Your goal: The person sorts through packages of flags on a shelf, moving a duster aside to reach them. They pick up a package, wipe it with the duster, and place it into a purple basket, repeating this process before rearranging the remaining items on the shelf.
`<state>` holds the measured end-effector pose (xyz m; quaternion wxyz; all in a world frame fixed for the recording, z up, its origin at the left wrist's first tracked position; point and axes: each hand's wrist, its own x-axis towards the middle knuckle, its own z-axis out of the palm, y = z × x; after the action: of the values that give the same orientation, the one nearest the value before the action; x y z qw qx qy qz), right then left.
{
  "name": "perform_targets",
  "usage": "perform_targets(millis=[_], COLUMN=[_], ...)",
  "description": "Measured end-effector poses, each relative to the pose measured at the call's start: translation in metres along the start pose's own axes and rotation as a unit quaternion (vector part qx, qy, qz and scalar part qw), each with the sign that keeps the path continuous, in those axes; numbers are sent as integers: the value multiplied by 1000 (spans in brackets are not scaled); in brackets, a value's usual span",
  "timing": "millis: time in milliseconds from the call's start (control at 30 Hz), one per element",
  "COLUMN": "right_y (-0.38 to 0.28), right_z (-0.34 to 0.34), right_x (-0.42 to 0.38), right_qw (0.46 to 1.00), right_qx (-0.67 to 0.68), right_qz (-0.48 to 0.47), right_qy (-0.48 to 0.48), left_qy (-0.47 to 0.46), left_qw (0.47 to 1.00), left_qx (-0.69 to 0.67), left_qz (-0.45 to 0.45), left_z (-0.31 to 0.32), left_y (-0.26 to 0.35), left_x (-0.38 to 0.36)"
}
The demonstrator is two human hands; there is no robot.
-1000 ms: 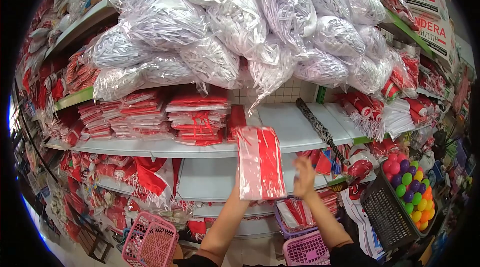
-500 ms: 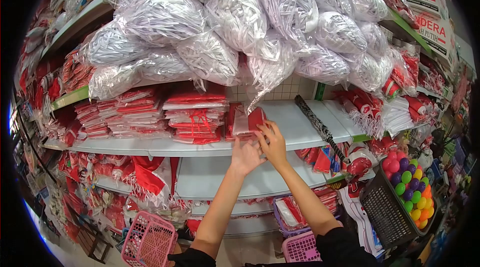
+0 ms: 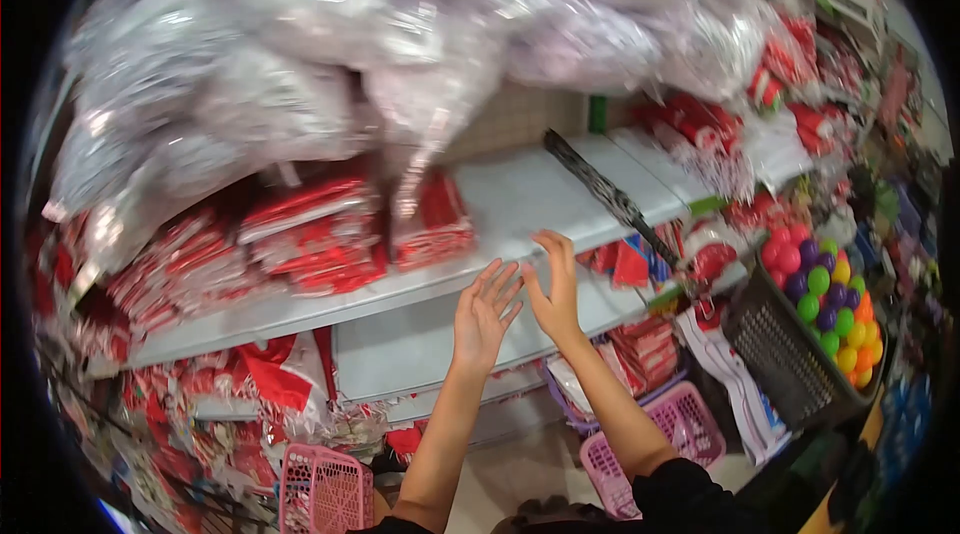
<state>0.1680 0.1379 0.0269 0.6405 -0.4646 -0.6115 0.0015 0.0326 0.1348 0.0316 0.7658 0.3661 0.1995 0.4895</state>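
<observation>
My left hand (image 3: 482, 316) is open, palm partly turned up and fingers spread, with nothing in it. Close beside it, my right hand (image 3: 554, 292) is also open and holds nothing, its thumb apart from the fingers. Both hang in front of the shelf edge. Nearest to them on the shelf (image 3: 510, 204) is a small stack of plastic-wrapped red packets (image 3: 436, 229). Left of it stands a taller pile of red and white folded packets (image 3: 315, 234). A long, narrow black-and-grey item (image 3: 605, 189), like a folded umbrella, lies at a slant to the right.
Clear bags of white strips (image 3: 290, 94) bulge from the shelf above. A dark basket (image 3: 790, 354) of colored balls (image 3: 825, 284) stands at the right. Pink baskets (image 3: 325, 489) sit low down, and a lower shelf (image 3: 400, 349) runs beneath my hands.
Both hands have come away from the small red stack and spread apart slightly, their fingers opening. The view has shifted and tilted, with the shelf goods now farther left and blurred.
</observation>
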Motion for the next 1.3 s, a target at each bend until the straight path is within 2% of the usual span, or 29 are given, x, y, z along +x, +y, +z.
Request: perform_targets(millis=[67,133,200,267,333,400,533,567,667,700,833,933,1067,1167,1267,1300], right_y=[22,56,100,150,177,200,258,266,282,287,308,313,302,279,243,235], right_z=[-32,-64,-92,-114,-128,-135,-142,-144,-139,-135,-123,-118,-125,-132,-128,-129], right_x=[-44,-93,-144,-206,-250,-290,-356,-362,-355,-354,-361,-357,-362,-354,-338,-338], right_qw=[995,971,938,916,887,893,900,864,811,775,681,610,798,847,888,879], right_qx=[-37,-65,-50,-125,-155,-192,-202,-231,-323,-365,-470,-459,-375,-266,-259,-235], right_qz=[48,156,258,294,384,387,380,431,417,432,452,504,424,420,254,272], right_qy=[82,170,227,244,205,125,-75,-125,-254,-283,-332,-404,-205,-189,-283,-312], left_qy=[-7,5,-12,-18,-7,15,20,28,12,7,14,15,21,119,113,114], left_qw=[999,994,987,976,961,938,915,912,920,922,925,926,936,931,935,946], left_qx=[15,20,-9,-10,-22,-21,-47,-44,-62,-77,-115,-124,-101,-93,-105,-78], left_qz=[-46,-108,-163,-216,-277,-345,-401,-407,-387,-378,-363,-357,-337,-331,-319,-292], left_z=[0,-6,-24,-44,-62,-81,-119,-126,-152,-160,-173,-169,-163,-146,-143,-135], left_y=[-34,-77,-130,-184,-238,-290,-375,-390,-425,-433,-436,-431,-445,-455,-459,-451], left_x=[5,10,16,19,17,12,0,-3,-9,-9,-7,-3,-2,2,6,8])
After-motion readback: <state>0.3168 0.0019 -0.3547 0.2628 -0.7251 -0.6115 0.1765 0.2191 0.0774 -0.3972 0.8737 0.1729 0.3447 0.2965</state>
